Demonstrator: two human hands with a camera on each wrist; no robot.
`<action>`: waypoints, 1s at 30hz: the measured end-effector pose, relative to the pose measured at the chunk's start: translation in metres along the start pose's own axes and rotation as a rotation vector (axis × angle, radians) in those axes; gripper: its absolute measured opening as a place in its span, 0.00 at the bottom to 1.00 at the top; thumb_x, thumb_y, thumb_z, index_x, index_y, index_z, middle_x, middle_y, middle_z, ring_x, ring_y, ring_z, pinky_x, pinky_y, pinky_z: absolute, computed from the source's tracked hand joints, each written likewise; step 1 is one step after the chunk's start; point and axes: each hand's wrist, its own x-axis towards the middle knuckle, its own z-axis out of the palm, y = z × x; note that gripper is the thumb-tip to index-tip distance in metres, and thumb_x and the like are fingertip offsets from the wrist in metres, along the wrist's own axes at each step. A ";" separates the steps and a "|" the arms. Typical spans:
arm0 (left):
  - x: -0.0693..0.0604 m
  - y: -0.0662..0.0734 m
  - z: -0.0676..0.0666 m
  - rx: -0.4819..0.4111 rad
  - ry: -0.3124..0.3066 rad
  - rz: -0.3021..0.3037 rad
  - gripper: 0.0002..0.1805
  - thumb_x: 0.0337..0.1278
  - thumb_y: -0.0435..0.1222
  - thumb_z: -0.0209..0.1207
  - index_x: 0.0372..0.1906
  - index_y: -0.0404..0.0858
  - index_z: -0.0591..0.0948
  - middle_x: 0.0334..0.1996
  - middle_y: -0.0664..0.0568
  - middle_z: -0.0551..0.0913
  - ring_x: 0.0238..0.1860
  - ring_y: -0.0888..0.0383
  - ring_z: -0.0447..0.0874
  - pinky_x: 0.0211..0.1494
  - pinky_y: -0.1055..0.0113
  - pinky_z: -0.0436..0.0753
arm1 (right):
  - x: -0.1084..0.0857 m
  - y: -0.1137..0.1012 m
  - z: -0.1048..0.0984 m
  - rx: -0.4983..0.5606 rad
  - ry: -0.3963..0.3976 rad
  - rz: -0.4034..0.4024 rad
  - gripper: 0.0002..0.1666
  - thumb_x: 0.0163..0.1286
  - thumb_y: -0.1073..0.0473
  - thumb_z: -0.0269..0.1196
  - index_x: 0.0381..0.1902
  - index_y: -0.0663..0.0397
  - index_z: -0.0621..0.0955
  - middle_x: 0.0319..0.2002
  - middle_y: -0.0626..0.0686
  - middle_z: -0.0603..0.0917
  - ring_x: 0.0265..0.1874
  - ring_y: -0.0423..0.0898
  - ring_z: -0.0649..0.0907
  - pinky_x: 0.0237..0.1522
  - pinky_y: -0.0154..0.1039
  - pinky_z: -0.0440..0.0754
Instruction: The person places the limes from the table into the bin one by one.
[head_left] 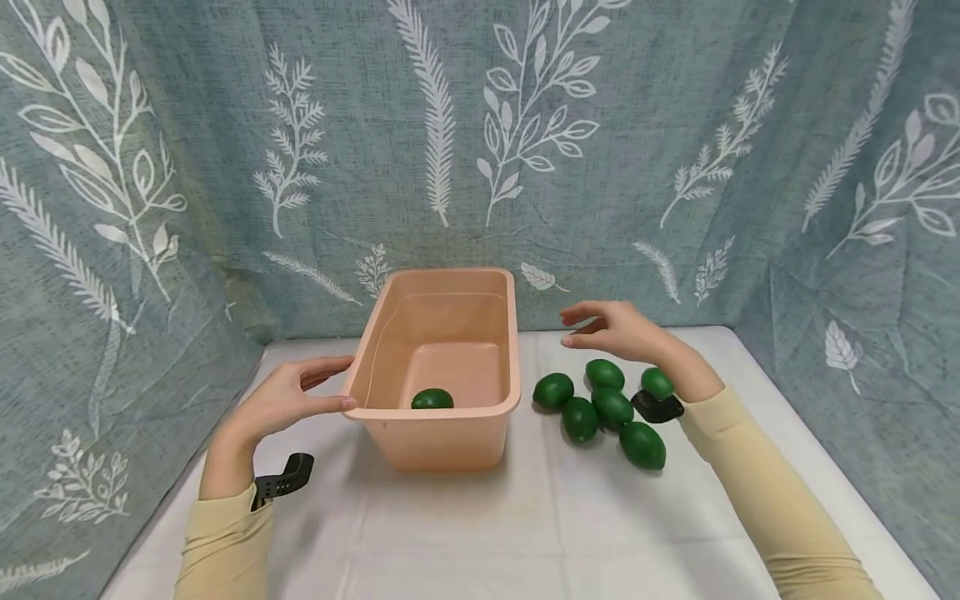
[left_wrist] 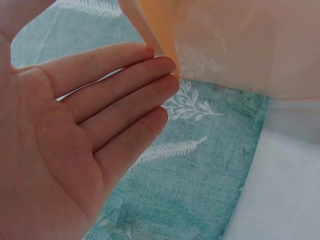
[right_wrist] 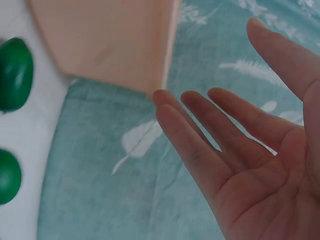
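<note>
A peach-coloured plastic tub stands on the white-covered table, with one green lime inside at its near end. My left hand is at the tub's left side, its thumb and fairly straight fingertips touching the rim; the left wrist view shows the palm holding nothing. To the right of the tub my right hand hovers in the air, with thumb and fingers apart and nothing between them. Several green limes lie on the table below it, one partly hidden by the right wrist.
A white cloth covers the table. Blue-green fabric with white leaf prints hangs behind and along both sides. A black wrist camera sticks out from the left wrist, and another from the right wrist near the limes.
</note>
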 end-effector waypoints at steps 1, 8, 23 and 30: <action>0.000 0.000 0.000 0.001 0.000 -0.001 0.39 0.51 0.50 0.67 0.67 0.40 0.70 0.66 0.44 0.70 0.69 0.40 0.62 0.67 0.42 0.68 | -0.005 0.005 0.000 0.002 0.005 0.009 0.35 0.63 0.41 0.63 0.65 0.49 0.72 0.61 0.56 0.76 0.54 0.53 0.81 0.53 0.49 0.82; -0.001 0.000 0.002 0.008 0.000 0.006 0.38 0.51 0.50 0.67 0.67 0.40 0.70 0.65 0.44 0.70 0.69 0.40 0.62 0.67 0.42 0.68 | -0.033 0.037 0.006 0.006 0.030 0.061 0.35 0.63 0.41 0.63 0.64 0.49 0.72 0.62 0.57 0.75 0.56 0.53 0.80 0.54 0.50 0.81; -0.001 -0.001 0.003 0.016 -0.007 0.014 0.39 0.51 0.50 0.66 0.67 0.40 0.69 0.66 0.43 0.70 0.69 0.39 0.62 0.67 0.42 0.68 | -0.076 0.093 0.029 -0.039 0.082 0.145 0.37 0.63 0.40 0.63 0.63 0.55 0.73 0.59 0.61 0.77 0.52 0.56 0.81 0.47 0.47 0.84; 0.000 -0.003 0.003 0.021 -0.002 0.019 0.39 0.51 0.51 0.66 0.67 0.40 0.69 0.66 0.43 0.70 0.69 0.39 0.62 0.67 0.42 0.68 | -0.091 0.110 0.039 -0.008 0.106 0.154 0.37 0.62 0.43 0.65 0.63 0.58 0.73 0.58 0.61 0.77 0.51 0.55 0.82 0.48 0.47 0.84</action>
